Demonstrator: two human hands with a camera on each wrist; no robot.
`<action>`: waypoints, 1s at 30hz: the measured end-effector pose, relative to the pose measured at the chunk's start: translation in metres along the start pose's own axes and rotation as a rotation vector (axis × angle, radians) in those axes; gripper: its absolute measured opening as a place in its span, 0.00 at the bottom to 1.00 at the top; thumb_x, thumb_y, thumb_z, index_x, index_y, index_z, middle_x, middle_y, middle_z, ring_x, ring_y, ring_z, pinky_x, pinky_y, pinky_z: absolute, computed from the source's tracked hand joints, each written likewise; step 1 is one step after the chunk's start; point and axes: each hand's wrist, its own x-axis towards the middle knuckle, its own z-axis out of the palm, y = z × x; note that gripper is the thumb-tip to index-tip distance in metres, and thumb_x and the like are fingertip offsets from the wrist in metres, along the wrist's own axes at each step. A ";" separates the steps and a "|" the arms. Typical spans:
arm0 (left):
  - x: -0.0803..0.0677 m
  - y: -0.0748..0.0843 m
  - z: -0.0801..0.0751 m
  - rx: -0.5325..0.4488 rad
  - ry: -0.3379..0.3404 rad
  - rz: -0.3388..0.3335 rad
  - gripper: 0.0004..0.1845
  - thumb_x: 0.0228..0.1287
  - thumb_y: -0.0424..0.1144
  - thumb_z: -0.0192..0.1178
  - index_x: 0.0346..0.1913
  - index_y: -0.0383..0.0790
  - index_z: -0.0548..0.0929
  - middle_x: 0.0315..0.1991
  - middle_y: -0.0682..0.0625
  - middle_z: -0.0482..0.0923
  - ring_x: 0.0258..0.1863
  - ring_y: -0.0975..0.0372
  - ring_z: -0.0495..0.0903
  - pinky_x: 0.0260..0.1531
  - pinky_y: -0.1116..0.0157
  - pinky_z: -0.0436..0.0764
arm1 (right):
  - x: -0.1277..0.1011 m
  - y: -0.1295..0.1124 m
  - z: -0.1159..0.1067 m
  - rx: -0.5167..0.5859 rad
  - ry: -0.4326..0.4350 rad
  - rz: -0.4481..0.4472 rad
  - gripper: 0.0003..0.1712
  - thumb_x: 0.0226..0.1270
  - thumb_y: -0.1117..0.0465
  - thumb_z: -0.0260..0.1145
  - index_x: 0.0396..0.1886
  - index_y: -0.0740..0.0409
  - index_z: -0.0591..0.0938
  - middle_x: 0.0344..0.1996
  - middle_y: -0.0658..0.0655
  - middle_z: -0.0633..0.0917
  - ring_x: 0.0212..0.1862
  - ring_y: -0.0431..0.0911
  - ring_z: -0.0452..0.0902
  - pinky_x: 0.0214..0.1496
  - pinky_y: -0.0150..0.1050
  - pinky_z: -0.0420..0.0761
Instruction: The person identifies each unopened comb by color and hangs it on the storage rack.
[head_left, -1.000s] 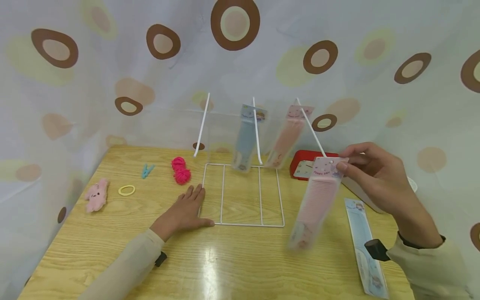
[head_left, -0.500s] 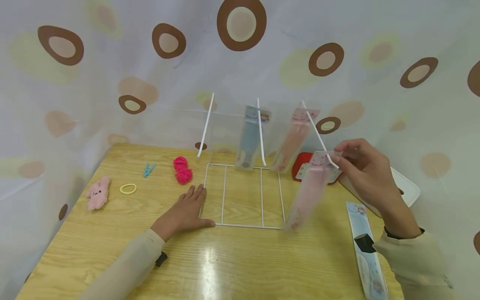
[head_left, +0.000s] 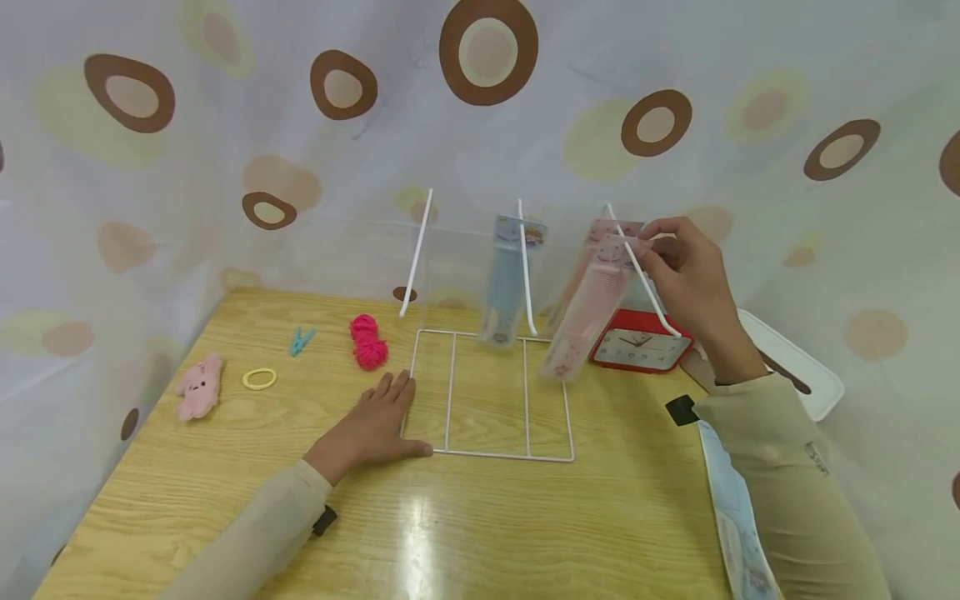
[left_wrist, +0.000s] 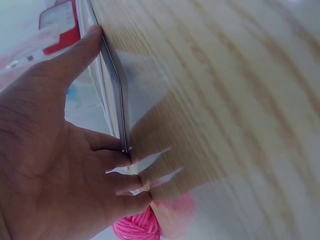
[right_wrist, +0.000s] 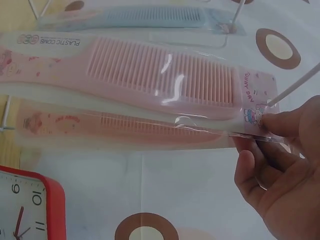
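A white wire rack (head_left: 491, 454) stands on the wooden table, with three prongs slanting up. A blue comb packet (head_left: 508, 283) hangs on the middle prong. One pink comb packet (head_left: 600, 230) hangs high on the right prong (head_left: 651, 292). My right hand (head_left: 663, 254) pinches the top of a second pink comb packet (head_left: 588, 312) just in front of it, on that same prong. In the right wrist view my fingers (right_wrist: 260, 150) pinch this packet's (right_wrist: 165, 75) header. My left hand (head_left: 371, 425) lies flat on the table, touching the rack's left base wire (left_wrist: 112, 95).
Pink yarn (head_left: 367, 340), a blue clothespin (head_left: 300, 340), a yellow hair band (head_left: 258, 379) and a pink plush toy (head_left: 197, 387) lie at the left. A red clock (head_left: 637, 348) and a white tray (head_left: 791, 367) sit at the right. Another blue comb packet (head_left: 738, 525) lies under my right forearm.
My right hand has carried the pink comb packet up and back, from the right prong's lower tip to high on it beside the other pink packet. My left hand has stayed put.
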 end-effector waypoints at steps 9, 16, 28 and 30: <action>0.001 0.002 0.001 0.006 -0.002 -0.003 0.58 0.60 0.66 0.64 0.78 0.29 0.50 0.80 0.36 0.41 0.78 0.41 0.40 0.73 0.41 0.49 | -0.002 0.003 -0.002 -0.021 -0.013 0.072 0.21 0.75 0.49 0.61 0.62 0.52 0.73 0.51 0.58 0.85 0.52 0.49 0.82 0.56 0.33 0.79; 0.001 0.001 0.000 0.007 -0.005 -0.005 0.58 0.61 0.65 0.64 0.78 0.29 0.49 0.80 0.36 0.41 0.78 0.40 0.40 0.73 0.41 0.49 | -0.017 0.016 -0.013 -0.080 0.006 0.090 0.23 0.74 0.50 0.62 0.63 0.53 0.74 0.49 0.55 0.83 0.45 0.35 0.80 0.53 0.23 0.75; 0.001 0.001 -0.001 0.012 -0.010 -0.003 0.58 0.61 0.64 0.64 0.78 0.28 0.49 0.79 0.35 0.42 0.78 0.39 0.40 0.72 0.40 0.49 | -0.059 0.079 -0.044 -0.271 -0.107 0.243 0.21 0.76 0.51 0.59 0.56 0.63 0.79 0.49 0.66 0.84 0.47 0.51 0.79 0.43 0.29 0.74; 0.001 0.001 -0.001 0.008 -0.010 -0.003 0.58 0.61 0.64 0.65 0.78 0.28 0.49 0.79 0.35 0.42 0.78 0.39 0.40 0.72 0.40 0.49 | -0.067 0.093 -0.050 -0.295 -0.160 0.231 0.18 0.75 0.54 0.61 0.53 0.63 0.81 0.46 0.66 0.86 0.43 0.45 0.80 0.36 0.29 0.75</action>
